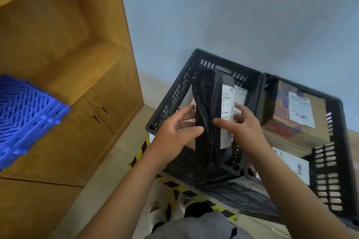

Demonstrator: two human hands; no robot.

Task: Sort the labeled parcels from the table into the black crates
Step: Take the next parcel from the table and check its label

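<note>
Black parcel (208,114), white label (227,110)

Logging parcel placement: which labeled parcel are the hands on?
The black plastic-wrapped parcel standing in the left crate, between both hands; the cardboard boxes lie untouched in the right crate.
</note>
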